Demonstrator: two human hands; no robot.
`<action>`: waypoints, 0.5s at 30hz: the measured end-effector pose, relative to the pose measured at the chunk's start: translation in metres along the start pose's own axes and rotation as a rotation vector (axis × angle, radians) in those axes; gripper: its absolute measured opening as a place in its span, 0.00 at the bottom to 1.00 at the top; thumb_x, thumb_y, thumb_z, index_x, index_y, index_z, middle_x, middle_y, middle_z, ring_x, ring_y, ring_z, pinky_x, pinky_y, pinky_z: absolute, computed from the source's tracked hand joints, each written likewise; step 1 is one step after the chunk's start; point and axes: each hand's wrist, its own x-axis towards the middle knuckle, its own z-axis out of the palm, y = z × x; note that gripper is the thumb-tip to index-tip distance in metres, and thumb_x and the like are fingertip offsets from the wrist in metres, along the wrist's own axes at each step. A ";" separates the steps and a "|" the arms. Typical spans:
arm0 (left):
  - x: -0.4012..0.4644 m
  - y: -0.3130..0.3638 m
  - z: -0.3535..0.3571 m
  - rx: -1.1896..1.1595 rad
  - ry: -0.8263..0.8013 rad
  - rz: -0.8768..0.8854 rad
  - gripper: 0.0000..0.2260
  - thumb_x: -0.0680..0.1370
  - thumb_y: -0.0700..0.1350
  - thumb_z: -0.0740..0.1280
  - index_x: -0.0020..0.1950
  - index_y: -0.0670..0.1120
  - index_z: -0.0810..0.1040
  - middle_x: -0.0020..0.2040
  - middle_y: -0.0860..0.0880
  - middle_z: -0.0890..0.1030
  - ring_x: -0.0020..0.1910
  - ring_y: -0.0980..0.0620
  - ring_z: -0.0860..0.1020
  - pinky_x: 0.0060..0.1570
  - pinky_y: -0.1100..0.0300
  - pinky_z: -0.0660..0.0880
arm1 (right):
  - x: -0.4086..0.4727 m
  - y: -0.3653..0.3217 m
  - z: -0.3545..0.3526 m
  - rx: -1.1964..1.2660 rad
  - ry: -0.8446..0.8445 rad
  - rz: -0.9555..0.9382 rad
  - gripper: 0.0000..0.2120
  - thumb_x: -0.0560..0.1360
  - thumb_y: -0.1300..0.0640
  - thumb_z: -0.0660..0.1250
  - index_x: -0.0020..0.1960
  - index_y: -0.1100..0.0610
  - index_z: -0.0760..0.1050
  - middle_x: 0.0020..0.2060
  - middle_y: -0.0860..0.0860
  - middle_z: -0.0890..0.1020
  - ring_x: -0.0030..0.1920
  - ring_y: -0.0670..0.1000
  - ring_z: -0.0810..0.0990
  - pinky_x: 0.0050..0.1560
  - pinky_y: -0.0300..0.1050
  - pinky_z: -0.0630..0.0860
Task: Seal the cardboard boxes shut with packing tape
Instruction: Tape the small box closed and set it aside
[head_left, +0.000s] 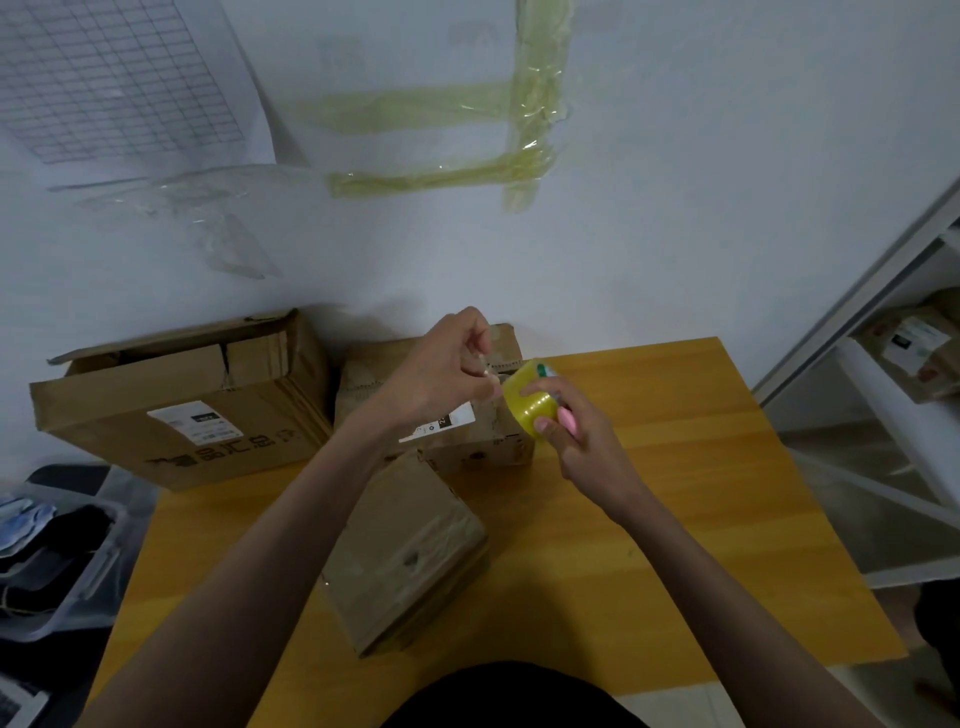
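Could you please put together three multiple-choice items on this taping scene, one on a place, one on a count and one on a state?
1. Where is the tape roll?
A. in the right hand
B. flat on the table
C. in the grey bin

2. How many cardboard boxes are on the table?
A. one
B. three
C. five

3. What is the left hand doing?
A. resting flat
B. pinching the tape end
C. lifting a flap

Answers:
1 A, its fingers wrap the roll above the table.
2 B, the large box, middle box and near box.
3 B, its fingertips meet on the strip by the roll.
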 end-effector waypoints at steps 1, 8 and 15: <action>0.002 0.002 -0.001 0.014 -0.007 0.004 0.17 0.72 0.31 0.74 0.48 0.45 0.68 0.37 0.38 0.69 0.32 0.51 0.69 0.31 0.68 0.69 | 0.000 0.000 -0.001 0.000 -0.010 -0.004 0.17 0.82 0.67 0.61 0.60 0.46 0.74 0.56 0.43 0.76 0.42 0.37 0.72 0.36 0.26 0.70; 0.017 -0.001 0.006 0.206 0.075 0.028 0.21 0.70 0.31 0.75 0.42 0.53 0.68 0.48 0.49 0.70 0.39 0.53 0.72 0.34 0.71 0.69 | -0.005 -0.001 0.002 -0.040 -0.063 -0.056 0.20 0.81 0.64 0.63 0.64 0.41 0.72 0.60 0.38 0.75 0.59 0.45 0.76 0.52 0.42 0.77; 0.024 -0.009 0.018 0.210 0.067 0.006 0.21 0.68 0.33 0.77 0.42 0.53 0.68 0.48 0.49 0.71 0.41 0.45 0.77 0.41 0.52 0.75 | -0.010 0.007 0.003 -0.148 -0.044 -0.130 0.17 0.81 0.57 0.60 0.69 0.47 0.69 0.63 0.42 0.75 0.59 0.50 0.77 0.53 0.62 0.78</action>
